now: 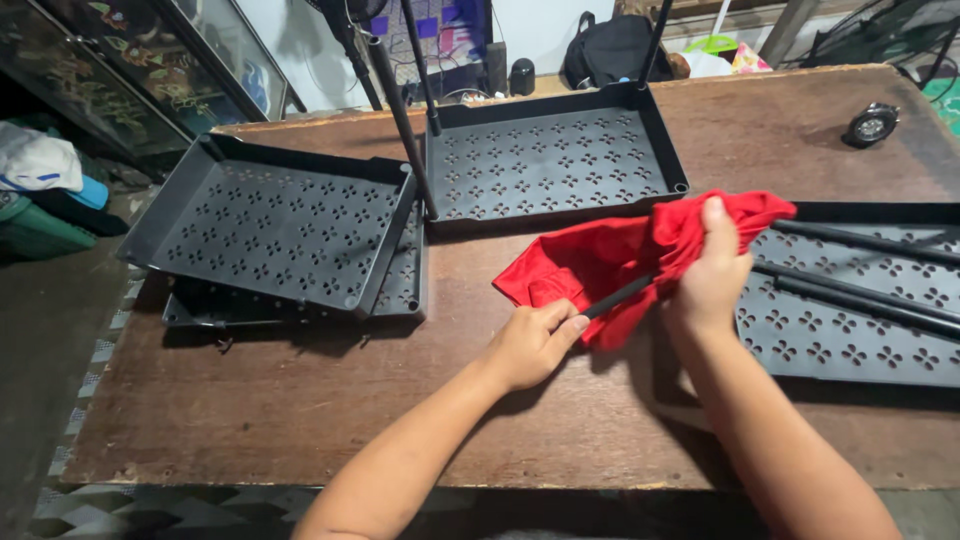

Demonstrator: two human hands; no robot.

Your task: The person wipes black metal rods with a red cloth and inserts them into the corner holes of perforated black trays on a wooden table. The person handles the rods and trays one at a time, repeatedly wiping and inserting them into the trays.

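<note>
- Rod [618, 297]: thin black pole, near the middle of the counter [300, 400], mostly swallowed by the red cloth [580, 262]. Only a short stretch shows between the two hands.
- Rod's long axis runs from about 8 o'clock up to 2 o'clock. Low end sits in the left hand, high end goes under the cloth toward the right hand.
- Left hand [530, 345]: fingers pinched shut on the rod's bare end, thumb on top, forearm coming in from 7 o'clock. Nearer hand to the exposed part.
- Right hand [712, 275]: fingers clamped on bunched cloth, thumb pointing to 12 o'clock, wrist upright, forearm from 5 o'clock. Whether it also squeezes the rod through the cloth, cannot tell.
- Cloth spreads from the right hand toward 9 o'clock, its loose corner lying on the counter.
- Right tray [850, 340]: black perforated, touching the right hand's far side, two more black poles [860, 285] lying across it.
- Back tray [550, 160] at 12 o'clock, uprights fitted at its corners.
- Left trays [280, 225] at 10 o'clock: one tilted atop another.
- Small round black object [872, 125] at 2 o'clock, well apart.
</note>
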